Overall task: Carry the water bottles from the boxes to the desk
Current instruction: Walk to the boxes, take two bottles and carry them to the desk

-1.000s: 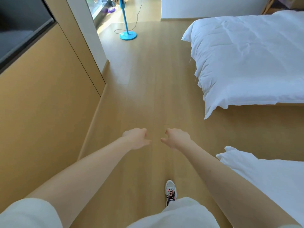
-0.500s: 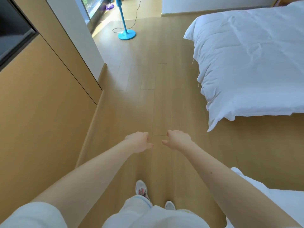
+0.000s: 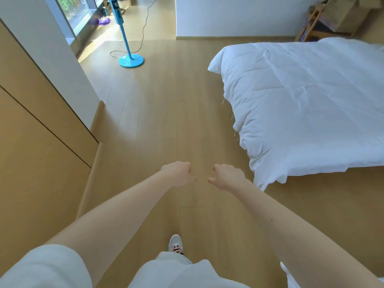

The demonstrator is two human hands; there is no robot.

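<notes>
A bedroom with a pale wooden floor (image 3: pixel 166 121) fills the view, and a gangway runs ahead between wood-panelled cabinetry (image 3: pixel 31 142) on the left and a bed (image 3: pixel 311 100) under a rumpled white duvet on the right. In the far right corner, beyond the bed, cardboard boxes (image 3: pixel 345 15) sit on a wooden rack (image 3: pixel 311 23). These are probably the boxes the task means. A blue pedestal fan (image 3: pixel 131 60) stands near the window.

No water bottles show anywhere, and the desk is out of view too.

Both arms reach forward. The left hand (image 3: pixel 179 173) and right hand (image 3: pixel 227 177) hang close together over the floor, with fingers loosely curled and nothing in either. One sneaker (image 3: pixel 176 244) is planted below them.

This looks like the empty-handed walk toward the boxes (a fetch leg, not a delivery). The next move calls for rounding the foot of the bed to that corner, then closing each hand around a bottle.
</notes>
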